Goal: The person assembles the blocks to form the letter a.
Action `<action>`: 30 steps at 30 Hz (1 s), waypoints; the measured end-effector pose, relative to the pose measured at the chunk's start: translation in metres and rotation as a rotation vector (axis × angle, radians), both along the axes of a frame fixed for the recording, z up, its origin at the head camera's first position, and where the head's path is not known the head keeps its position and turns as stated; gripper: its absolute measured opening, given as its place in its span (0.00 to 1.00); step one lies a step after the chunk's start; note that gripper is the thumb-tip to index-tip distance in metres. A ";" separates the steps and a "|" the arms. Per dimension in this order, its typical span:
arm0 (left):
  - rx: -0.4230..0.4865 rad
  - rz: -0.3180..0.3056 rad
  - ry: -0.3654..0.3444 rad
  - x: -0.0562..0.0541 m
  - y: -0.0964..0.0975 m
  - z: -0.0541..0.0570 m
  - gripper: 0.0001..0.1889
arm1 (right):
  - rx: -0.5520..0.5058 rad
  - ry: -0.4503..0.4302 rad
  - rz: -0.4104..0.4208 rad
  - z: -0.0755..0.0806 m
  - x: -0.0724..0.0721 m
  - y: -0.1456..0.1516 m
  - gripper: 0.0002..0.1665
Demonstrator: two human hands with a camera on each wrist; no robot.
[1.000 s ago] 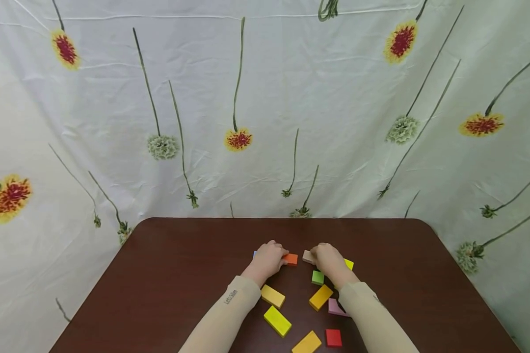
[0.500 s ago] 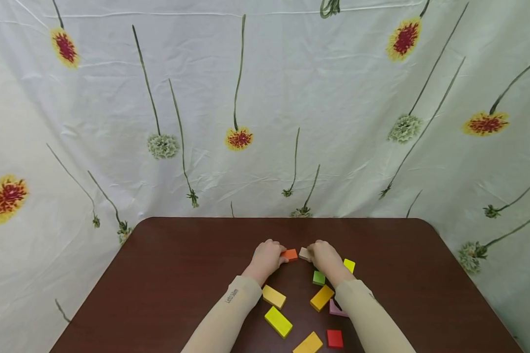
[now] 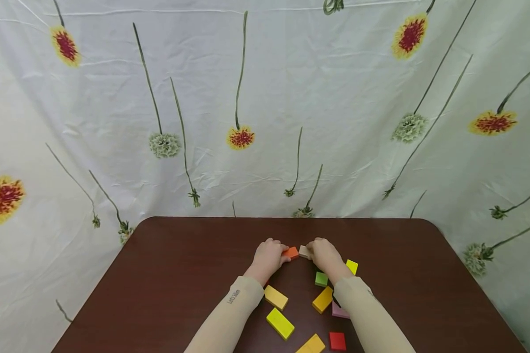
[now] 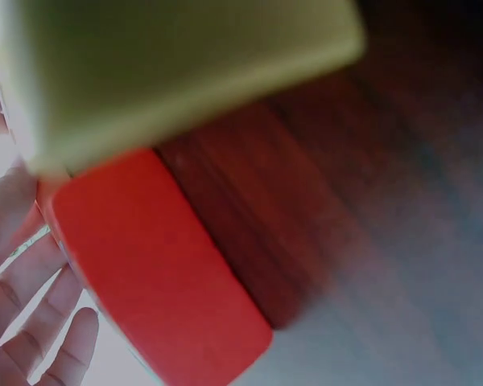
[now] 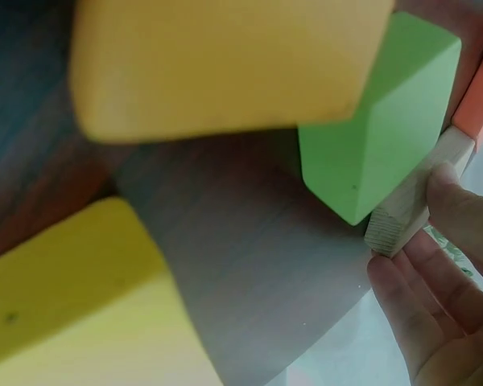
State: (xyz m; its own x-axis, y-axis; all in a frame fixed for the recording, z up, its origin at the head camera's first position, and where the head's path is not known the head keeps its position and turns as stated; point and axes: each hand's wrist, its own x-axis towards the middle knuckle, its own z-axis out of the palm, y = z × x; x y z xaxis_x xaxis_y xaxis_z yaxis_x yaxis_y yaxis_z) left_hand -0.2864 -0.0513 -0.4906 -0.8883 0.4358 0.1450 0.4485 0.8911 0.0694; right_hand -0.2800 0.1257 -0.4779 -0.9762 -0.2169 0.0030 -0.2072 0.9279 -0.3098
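the left hand [image 3: 267, 257] has its fingers clamped on an orange block [image 3: 293, 252]; just beside it, the right hand [image 3: 324, 255] pinches a plain wooden block [image 5: 410, 201] between its fingers.

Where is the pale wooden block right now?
In the head view, the pale wooden block is toward the far side of the table, pinched by the right hand, just right of the orange block.

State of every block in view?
orange block: held by left hand
wood block: pinched by right hand
green block: unheld
pink block: unheld, partly hidden
far yellow block: unheld, partly hidden
amber block: unheld
pale yellow block: unheld
bright yellow block: unheld
bottom-edge block: unheld, cut off
near red block: unheld
far red block: unheld, mostly hidden in head view
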 end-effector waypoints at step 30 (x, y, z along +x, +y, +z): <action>0.088 0.054 -0.033 0.002 0.003 -0.005 0.18 | -0.090 0.054 -0.156 0.017 0.011 0.028 0.14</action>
State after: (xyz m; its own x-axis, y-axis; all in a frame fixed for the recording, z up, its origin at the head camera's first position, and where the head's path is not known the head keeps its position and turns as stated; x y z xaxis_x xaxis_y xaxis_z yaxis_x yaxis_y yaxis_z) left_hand -0.2846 -0.0484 -0.4953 -0.9149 0.3742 0.1512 0.3964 0.9036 0.1622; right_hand -0.2695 0.1541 -0.4605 -0.9959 -0.0593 0.0685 -0.0812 0.9192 -0.3853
